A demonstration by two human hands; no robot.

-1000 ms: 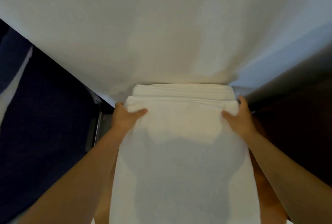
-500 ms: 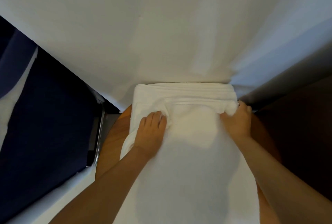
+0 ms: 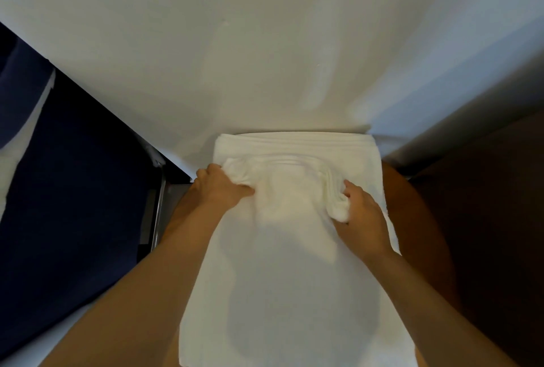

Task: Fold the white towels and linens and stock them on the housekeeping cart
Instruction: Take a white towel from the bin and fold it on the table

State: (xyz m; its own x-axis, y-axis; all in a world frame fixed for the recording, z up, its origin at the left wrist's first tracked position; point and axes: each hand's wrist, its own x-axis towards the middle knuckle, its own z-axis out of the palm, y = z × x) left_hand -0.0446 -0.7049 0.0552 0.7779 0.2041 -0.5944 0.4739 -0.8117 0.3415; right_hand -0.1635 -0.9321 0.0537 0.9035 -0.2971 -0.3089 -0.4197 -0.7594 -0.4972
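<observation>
Left hand grips towel fold | towel lies on wooden table against white sheet | right hand pinches bunched edge | step: folding | next, likely: draw fold toward body, evenly.

A bedroom: white-sheeted bed, small wooden table.

Head camera, close above towel, probably straight down.

Towel on table
</observation>
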